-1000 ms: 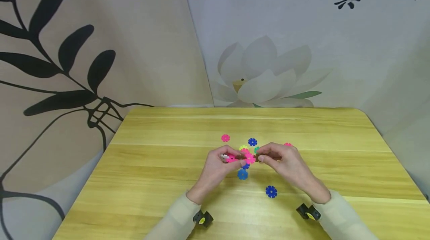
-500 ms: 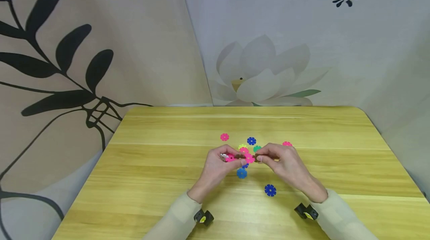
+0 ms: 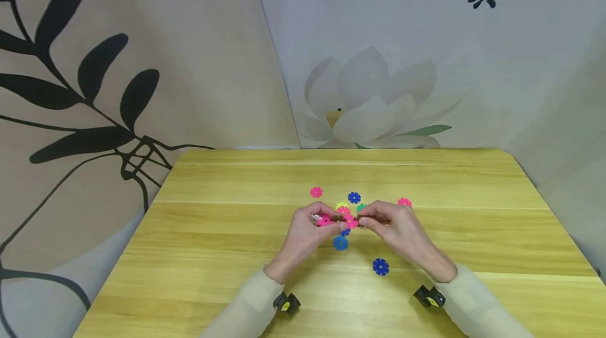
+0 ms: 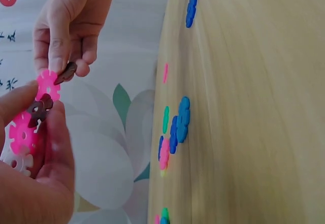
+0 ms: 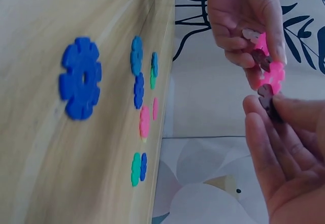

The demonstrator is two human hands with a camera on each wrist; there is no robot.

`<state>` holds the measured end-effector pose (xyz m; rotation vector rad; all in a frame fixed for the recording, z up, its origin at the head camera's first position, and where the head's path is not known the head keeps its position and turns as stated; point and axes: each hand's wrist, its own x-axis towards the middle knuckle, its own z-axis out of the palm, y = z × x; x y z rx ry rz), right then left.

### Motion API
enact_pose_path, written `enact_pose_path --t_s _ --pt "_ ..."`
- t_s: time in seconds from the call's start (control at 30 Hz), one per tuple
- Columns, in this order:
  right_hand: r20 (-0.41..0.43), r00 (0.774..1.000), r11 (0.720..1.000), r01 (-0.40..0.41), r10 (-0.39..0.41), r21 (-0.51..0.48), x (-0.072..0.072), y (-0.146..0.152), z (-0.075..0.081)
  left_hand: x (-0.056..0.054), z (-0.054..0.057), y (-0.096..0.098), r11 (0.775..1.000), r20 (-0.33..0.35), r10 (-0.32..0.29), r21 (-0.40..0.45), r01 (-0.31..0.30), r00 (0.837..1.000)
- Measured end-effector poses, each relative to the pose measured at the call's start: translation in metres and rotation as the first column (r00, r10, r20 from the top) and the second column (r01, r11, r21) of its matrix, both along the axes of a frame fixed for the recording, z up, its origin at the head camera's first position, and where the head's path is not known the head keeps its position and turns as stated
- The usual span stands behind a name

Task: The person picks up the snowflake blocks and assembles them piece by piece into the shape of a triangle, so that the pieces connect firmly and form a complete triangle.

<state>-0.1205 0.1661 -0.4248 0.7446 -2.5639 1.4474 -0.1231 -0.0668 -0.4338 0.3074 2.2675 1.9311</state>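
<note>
Above the table my left hand (image 3: 303,233) grips a short chain of slotted plastic snowflake discs. In the left wrist view a white disc (image 4: 19,163) lies in the palm, followed by a pink disc (image 4: 23,134), a brown disc (image 4: 39,109) between thumb and fingers, and another pink disc (image 4: 48,85) sticking out past the fingertips. My right hand (image 3: 404,230) pinches a second brown disc (image 5: 266,99) between thumb and index finger. This brown disc stands edge-on against the outer pink disc, overlapping its rim in both wrist views.
Loose discs lie under and around the hands: a light blue disc (image 3: 340,243), a yellow disc (image 3: 342,205) and a green disc (image 3: 361,207) among them. A dark blue disc (image 3: 381,267) sits nearer the front, a pink disc (image 3: 316,192) farther back. The wooden table (image 3: 213,254) meets a printed wall.
The right hand has shifted slightly left, bringing its brown disc closer against the outer pink disc. The left hand keeps its grip on the chain. The head view has drifted a little.
</note>
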Motion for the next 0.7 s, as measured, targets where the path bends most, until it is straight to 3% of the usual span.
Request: enact_pose_path --t_s 0.13,0.33,0.43,0.57,0.7 --pt "0.040 0.999 1.000 0.004 -0.004 0.008 0.000 0.002 0.000 -0.002 -0.003 -0.004 0.998 -0.015 -0.062 0.006 0.062 0.998" --pt "0.085 0.996 1.000 0.023 -0.024 0.005 -0.003 0.006 -0.002 -0.007 -0.004 -0.011 0.968 0.022 -0.216 0.132 0.212 0.976" --pt "0.097 0.995 1.000 0.018 -0.017 0.000 -0.003 0.008 -0.002 -0.008 -0.002 -0.012 0.953 0.077 -0.250 0.194 0.231 0.965" --pt "0.112 0.994 1.000 0.005 -0.003 -0.014 -0.004 0.009 -0.002 -0.010 -0.001 -0.014 0.942 0.144 -0.255 0.262 0.212 0.956" --pt "0.130 0.992 1.000 -0.002 0.005 -0.024 -0.004 0.010 -0.002 -0.011 -0.001 -0.015 0.930 0.164 -0.275 0.295 0.219 0.947"
